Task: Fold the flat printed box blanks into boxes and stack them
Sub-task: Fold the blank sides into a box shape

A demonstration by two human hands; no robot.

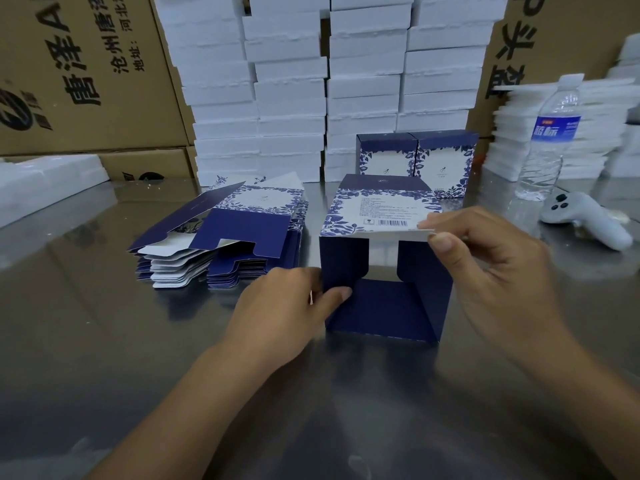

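left hand (277,306) pinches half-folded box (384,306) at side flap (343,261); right hand (485,265) pinches top flap (388,234).

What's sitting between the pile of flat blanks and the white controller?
The half-folded box, held by the left hand and right hand, seen in the head view.

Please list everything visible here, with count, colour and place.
half-folded printed cardboard box: one, blue and white, table centre
flat printed box blanks: one pile, blue and white, left
finished printed boxes: two, blue and white, behind centre
white foam-like slabs: many, white, stacked at back
brown cardboard cartons: several, brown, back corners
clear plastic water bottle: one, blue label, right
white handheld controller: one, white, beside bottle
shiny metal table: one, grey, under everything
hands: two; left hand grips the box's left wall, right hand pinches its top flap
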